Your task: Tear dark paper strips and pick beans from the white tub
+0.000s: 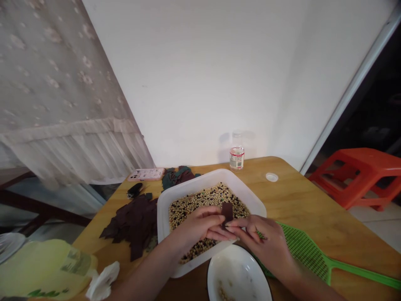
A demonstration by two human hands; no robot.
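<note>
Above a white plastic tub [166,200] of small round beads [203,198], my left hand [208,223] holds a dark brown flat strip [227,212] between thumb and fingers. The strip stands upright, its top end free. My right hand [263,234] is closed in a pinch, thumb and forefinger meeting at the strip's lower end. Whether a bead is also between those fingertips is too small to tell. The beads are mostly cream, with dark ones mixed in. Left of the tub lies a pile of similar brown strips [134,221].
A white bowl [239,267] with a few beads sits in front. A green plastic swatter [303,251] lies at right. Behind stand a clear bottle [237,158] and white lid [272,177]. Further left are a phone [146,174], green pieces [178,176], tissue [102,281] and yellowish container [46,267].
</note>
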